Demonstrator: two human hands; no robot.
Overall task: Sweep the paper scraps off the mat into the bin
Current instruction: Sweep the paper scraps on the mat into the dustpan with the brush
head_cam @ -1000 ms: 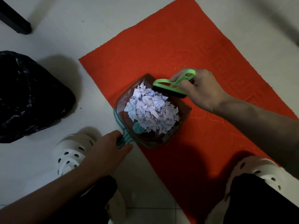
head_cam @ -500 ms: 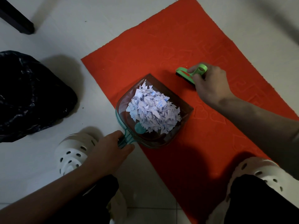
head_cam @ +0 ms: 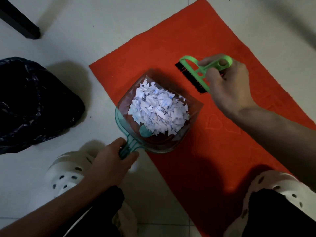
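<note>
Head view: we see left hand point(head_cam: 109, 161) gripping teal handle of clear dustpan point(head_cam: 191, 134); paper scraps point(head_cam: 159, 110) heaped inside, pan on orange mat point(head_cam: 222, 142). Right hand point(head_cam: 229, 86) grips green brush point(head_cam: 196, 72) just beyond pan. Black bin bag point(head_cam: 34, 103) on floor at left, apart from mat.

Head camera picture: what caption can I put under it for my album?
Left hand holds a dustpan heaped with paper scraps; right hand lifts the green brush.

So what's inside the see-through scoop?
The dustpan holds a heaped pile of white paper scraps with a round teal patch showing at its near edge. Whatever lies beneath the heap is covered.
</note>
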